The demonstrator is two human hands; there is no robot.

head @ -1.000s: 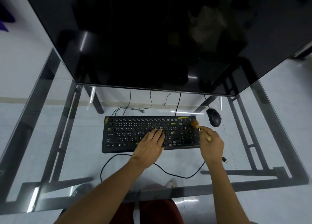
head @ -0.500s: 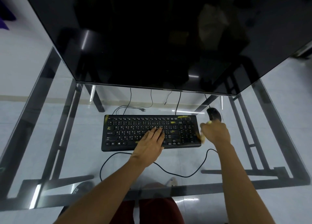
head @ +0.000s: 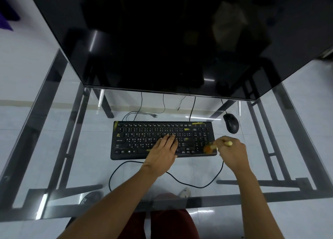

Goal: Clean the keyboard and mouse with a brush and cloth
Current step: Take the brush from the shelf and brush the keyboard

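Left hand [head: 163, 153] is lying flat, fingers released, on the keyboard [head: 144, 139] at frame centre on the glass table [head: 54, 148]. Right hand [head: 232, 153] is grasping the brush [head: 211, 147], fingers clenched, bristles blurred at keyboard's lower right corner. Mouse [head: 231, 125] is sitting upper right of keyboard, apart from it.
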